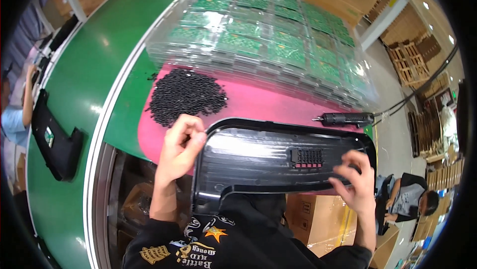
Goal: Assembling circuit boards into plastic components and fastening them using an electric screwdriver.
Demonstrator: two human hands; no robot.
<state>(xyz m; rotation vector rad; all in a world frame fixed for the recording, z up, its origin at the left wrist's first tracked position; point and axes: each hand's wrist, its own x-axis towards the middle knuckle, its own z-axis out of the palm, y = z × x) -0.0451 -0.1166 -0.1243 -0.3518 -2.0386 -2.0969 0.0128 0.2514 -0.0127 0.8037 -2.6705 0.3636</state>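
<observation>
A black plastic housing point(258, 157) with a raised rim lies in front of me, its hollow side up, across the near edge of the pink mat. It has a slotted grid point(307, 157) right of its middle. My left hand point(180, 149) is at the housing's left rim with fingers curled toward the thumb; whatever they pinch, if anything, cannot be made out. Over the right end my right hand point(357, 177) is held with bent fingers apart and nothing visible between them. Beyond the left hand lies a heap of small black pieces point(181, 95), perhaps screws.
Clear plastic trays of green circuit boards point(268, 35) are stacked at the back of the pink mat point(248, 92). A corded black electric screwdriver point(348, 119) lies at right. Left runs a green conveyor point(107, 60) carrying another black housing point(57, 142). Cardboard boxes point(315, 219) stand below; co-workers sit on both sides.
</observation>
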